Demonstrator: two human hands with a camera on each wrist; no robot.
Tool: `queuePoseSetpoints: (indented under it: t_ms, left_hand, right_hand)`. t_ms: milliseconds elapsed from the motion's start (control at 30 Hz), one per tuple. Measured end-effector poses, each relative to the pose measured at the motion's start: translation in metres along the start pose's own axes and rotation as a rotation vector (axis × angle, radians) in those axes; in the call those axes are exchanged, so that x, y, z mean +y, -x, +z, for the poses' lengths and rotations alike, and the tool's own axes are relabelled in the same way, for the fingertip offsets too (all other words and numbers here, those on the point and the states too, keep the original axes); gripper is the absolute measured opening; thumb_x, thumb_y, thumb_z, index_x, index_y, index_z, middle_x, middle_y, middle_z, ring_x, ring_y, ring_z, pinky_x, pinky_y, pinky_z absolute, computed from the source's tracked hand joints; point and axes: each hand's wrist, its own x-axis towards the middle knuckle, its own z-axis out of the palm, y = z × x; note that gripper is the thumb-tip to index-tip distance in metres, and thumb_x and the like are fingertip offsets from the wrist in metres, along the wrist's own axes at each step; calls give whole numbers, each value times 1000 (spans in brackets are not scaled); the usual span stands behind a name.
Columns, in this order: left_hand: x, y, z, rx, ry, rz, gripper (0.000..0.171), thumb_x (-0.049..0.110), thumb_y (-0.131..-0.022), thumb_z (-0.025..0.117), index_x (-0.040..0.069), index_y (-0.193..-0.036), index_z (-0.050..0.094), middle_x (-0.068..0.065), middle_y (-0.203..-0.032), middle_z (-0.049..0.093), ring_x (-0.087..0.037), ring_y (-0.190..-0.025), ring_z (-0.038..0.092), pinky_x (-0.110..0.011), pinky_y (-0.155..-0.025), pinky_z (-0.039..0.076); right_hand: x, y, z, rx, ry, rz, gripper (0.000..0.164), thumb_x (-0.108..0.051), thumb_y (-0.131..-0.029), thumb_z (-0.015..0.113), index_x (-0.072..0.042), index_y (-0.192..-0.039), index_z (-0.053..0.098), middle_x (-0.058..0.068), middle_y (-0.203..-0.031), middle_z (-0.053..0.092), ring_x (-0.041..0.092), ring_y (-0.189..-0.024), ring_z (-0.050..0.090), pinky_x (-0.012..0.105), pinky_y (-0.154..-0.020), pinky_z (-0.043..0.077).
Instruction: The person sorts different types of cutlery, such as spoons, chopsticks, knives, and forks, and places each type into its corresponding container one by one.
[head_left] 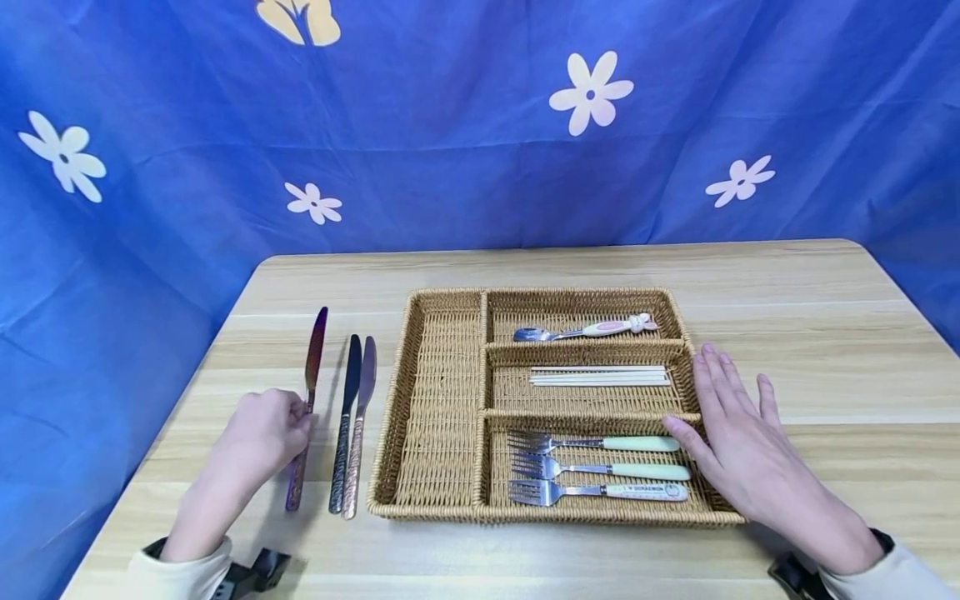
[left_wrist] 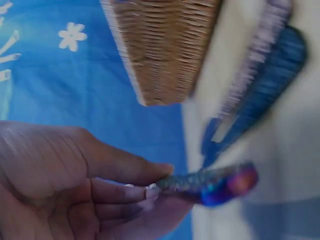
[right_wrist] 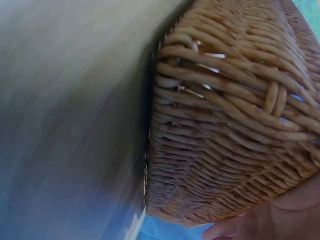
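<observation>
My left hand (head_left: 258, 433) pinches a dark reddish-purple table knife (head_left: 316, 346) around its middle, blade pointing to the back of the table. In the left wrist view, thumb and fingers grip that knife's patterned, iridescent handle (left_wrist: 220, 185). Just right of it lie a black knife (head_left: 347, 417) and a purplish knife with a coppery handle (head_left: 363, 400), side by side. My right hand (head_left: 750, 458) rests with straight, spread fingers against the right side of a woven cutlery tray (head_left: 442, 400). The tray's wicker outer wall (right_wrist: 225, 140) fills much of the right wrist view.
In the tray's right compartments lie a spoon with a rabbit-topped handle (head_left: 611, 327), white chopsticks (head_left: 600, 377) and three forks, one with a pale green handle (head_left: 648, 472). The long left compartment shows bare wicker. A blue flowered cloth (head_left: 450, 125) hangs behind the wooden table (head_left: 862, 333).
</observation>
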Motion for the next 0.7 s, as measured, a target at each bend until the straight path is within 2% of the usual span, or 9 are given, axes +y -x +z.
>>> queuePoseSetpoints:
  t_ms: [67,167,267,433,633,700]
  left_hand:
    - [7,0,-7,-12,31,37,16,5,-87,64,-2,-72,63,0,-59,55,-14,-52,51,-27,-46,43]
    - [20,0,-15,-46,79,75,14,9,-89,64,-4,-84,67,0,-67,62,-12,-56,55,-24,-51,48]
    - [34,-1,-19,-82,114,107,15,13,-91,65,-1,-86,67,2,-71,64,-11,-59,55,-24,-55,49]
    - [48,-1,-21,-147,192,137,14,14,-92,65,1,-87,67,3,-70,63,-12,-56,56,-24,-53,49]
    - [59,-3,-17,-265,432,101,20,11,-93,62,-9,-100,63,-7,-82,67,-18,-61,66,-27,-59,58]
    - [64,-5,-14,-298,506,107,17,9,-93,62,-8,-96,61,-9,-82,66,-20,-65,68,-28,-61,59]
  right_hand:
    - [0,0,0,4,0,-4,77,-39,-103,42,7,-151,4,20,-159,-3,34,-147,-3,58,-112,-16]
    - [0,0,0,6,0,-7,77,-39,-103,42,7,-151,4,20,-159,-3,33,-147,-2,57,-113,-15]
    - [0,0,0,2,-6,-11,76,-38,-103,42,7,-151,4,20,-159,-3,35,-147,-1,56,-114,-15]
    - [-1,-1,1,6,-10,-30,76,-37,-103,42,7,-151,2,21,-159,-4,38,-146,1,51,-116,-13]
    - [-1,0,0,19,7,-43,76,-36,-103,42,9,-150,2,22,-158,-5,37,-146,-1,46,-118,-8]
    - [-1,0,0,22,10,-43,76,-36,-103,42,9,-150,3,23,-158,-5,36,-146,-2,46,-119,-7]
